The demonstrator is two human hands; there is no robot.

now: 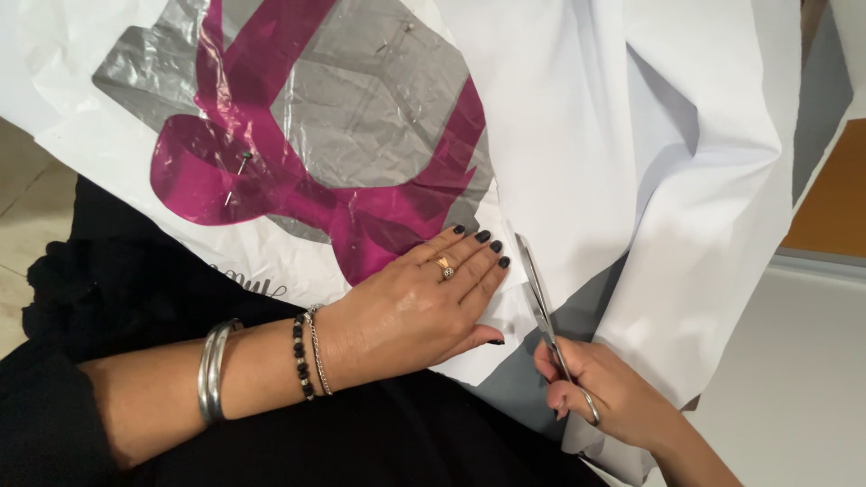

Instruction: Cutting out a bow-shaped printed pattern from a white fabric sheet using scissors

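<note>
Head view shows your left hand [410, 307] pressed flat, fingers [469, 248] spread, pinning the white sheet [577, 135] steady just left of the scissors [541, 307], which your right hand [613, 392] grips through the handles, blades slightly parted along the cut.

Far and right, the white fabric [577, 117] lies open. The left hand [406, 307] presses flat just left of the scissors [539, 302]; two pins [238, 177] stick up far left.
</note>
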